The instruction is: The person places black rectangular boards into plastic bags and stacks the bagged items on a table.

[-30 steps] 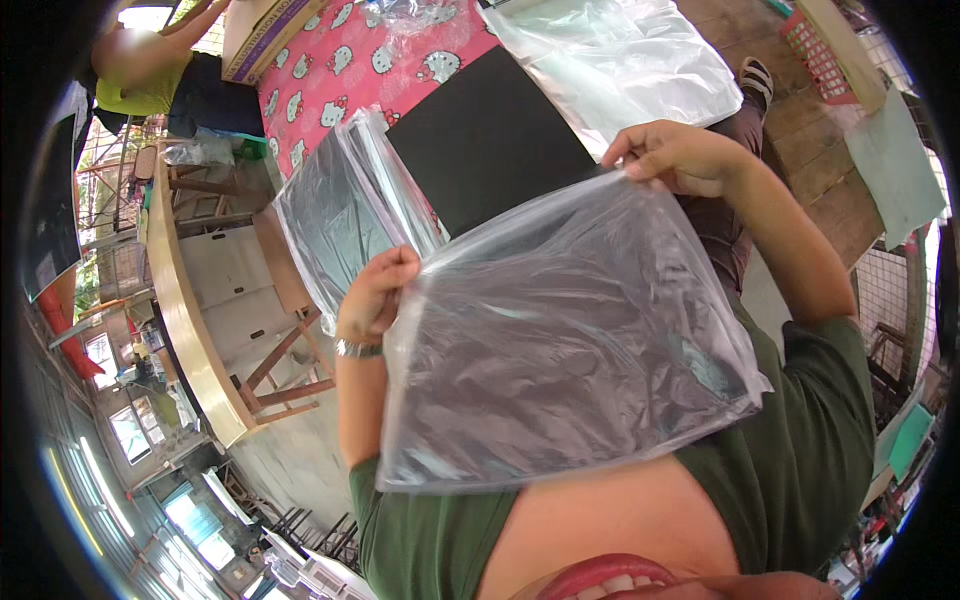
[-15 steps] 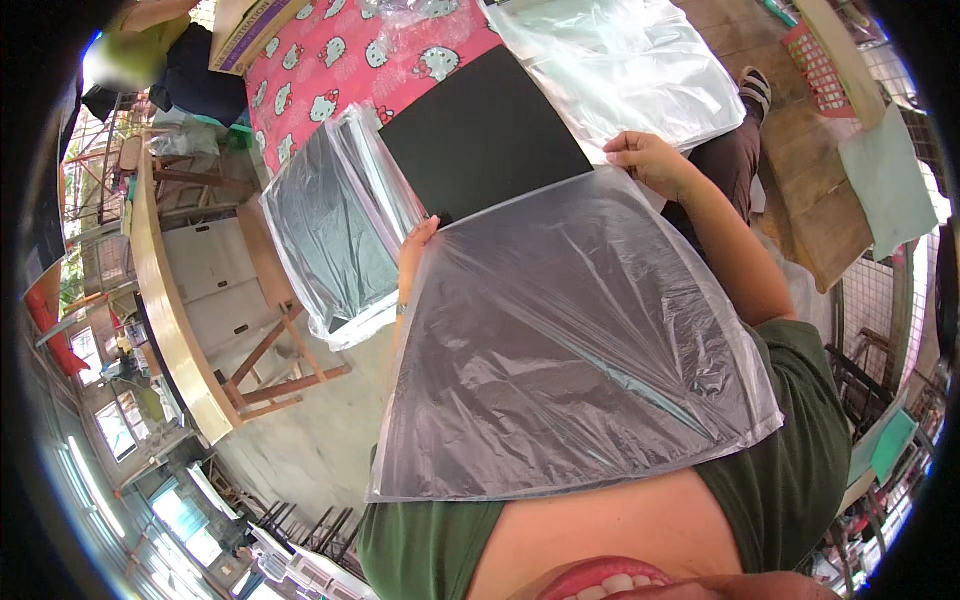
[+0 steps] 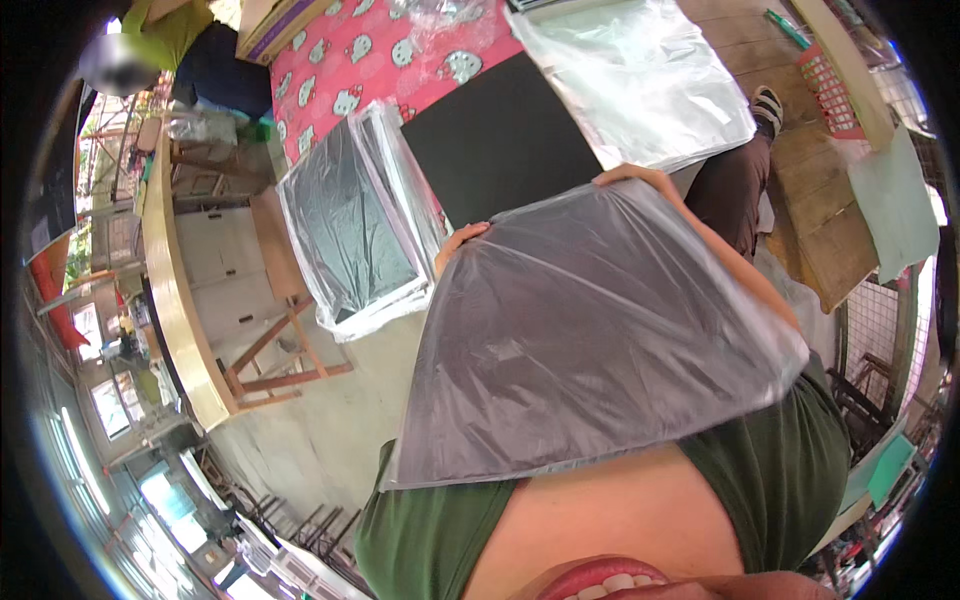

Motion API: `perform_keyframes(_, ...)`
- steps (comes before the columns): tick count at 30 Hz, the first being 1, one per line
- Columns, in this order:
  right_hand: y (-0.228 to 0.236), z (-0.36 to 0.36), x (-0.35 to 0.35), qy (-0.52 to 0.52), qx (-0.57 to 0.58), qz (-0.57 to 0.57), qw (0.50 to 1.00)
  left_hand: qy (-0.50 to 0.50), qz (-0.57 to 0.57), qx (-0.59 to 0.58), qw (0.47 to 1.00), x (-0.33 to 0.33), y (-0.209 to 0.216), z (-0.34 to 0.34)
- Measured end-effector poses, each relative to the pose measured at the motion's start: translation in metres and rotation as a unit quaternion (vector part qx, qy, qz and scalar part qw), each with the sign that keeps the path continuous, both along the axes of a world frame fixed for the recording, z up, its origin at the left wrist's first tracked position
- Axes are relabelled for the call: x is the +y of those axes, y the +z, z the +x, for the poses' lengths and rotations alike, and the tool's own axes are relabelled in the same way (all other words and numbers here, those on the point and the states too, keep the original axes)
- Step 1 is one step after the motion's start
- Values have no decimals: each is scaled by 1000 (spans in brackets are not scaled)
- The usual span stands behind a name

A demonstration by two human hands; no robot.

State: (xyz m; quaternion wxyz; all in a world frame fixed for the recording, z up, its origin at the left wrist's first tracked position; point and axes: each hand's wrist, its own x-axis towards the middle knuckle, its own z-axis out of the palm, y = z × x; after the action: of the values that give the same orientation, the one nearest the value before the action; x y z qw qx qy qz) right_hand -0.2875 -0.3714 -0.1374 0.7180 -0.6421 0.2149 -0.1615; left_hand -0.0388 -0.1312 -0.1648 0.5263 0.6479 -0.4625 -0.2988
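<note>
A large clear plastic bag (image 3: 590, 340) with a dark flat panel showing through it hangs tilted in front of my chest. My left hand (image 3: 462, 243) grips its upper left corner, fingers folded over the edge. At the upper right corner my right hand (image 3: 635, 180) is closed on the edge too, its fingertips partly hidden. Just beyond the bag lies a flat black sheet (image 3: 505, 135) on the table; whether it reaches into the bag I cannot tell. Left of it is a stack of plastic-wrapped dark panels (image 3: 350, 215). A pile of clear plastic bags (image 3: 640, 90) lies to its right.
A pink patterned cloth (image 3: 375, 60) covers the table, with a cardboard box (image 3: 275, 30) at its far left. Another person (image 3: 220, 70) is beyond that corner. A long wooden bench (image 3: 175, 290) stands left, a red basket (image 3: 832, 95) far right.
The bag's top edge has shifted right and slightly down. My fingers have curled over both upper corners, where the right hand held the corner in a raised pinch before.
</note>
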Motion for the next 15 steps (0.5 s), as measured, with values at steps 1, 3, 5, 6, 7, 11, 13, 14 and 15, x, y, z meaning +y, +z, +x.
perform_keyframes(1,-10,14,2,-37,9,50,998,95,42,22,994,1,-12,3)
perform_keyframes(3,-23,44,2,-79,61,-240,966,242,19,135,961,-2,-22,2)
perform_keyframes(5,21,73,17,-79,105,-222,966,347,-121,255,894,-12,6,-9)
perform_keyframes(6,32,83,26,-53,90,-196,975,368,-92,248,891,1,2,4)
perform_keyframes(7,38,89,30,-25,75,-169,982,389,-63,240,887,19,-3,23)
perform_keyframes(11,29,98,38,139,12,-187,973,487,-9,185,853,75,14,73)
perform_keyframes(13,19,90,24,214,-55,-172,960,484,-22,157,860,111,27,97)
perform_keyframes(14,21,84,10,172,-9,-226,959,473,-6,157,867,127,36,107)
perform_keyframes(15,12,76,-10,112,-19,-291,950,460,10,155,874,141,46,116)
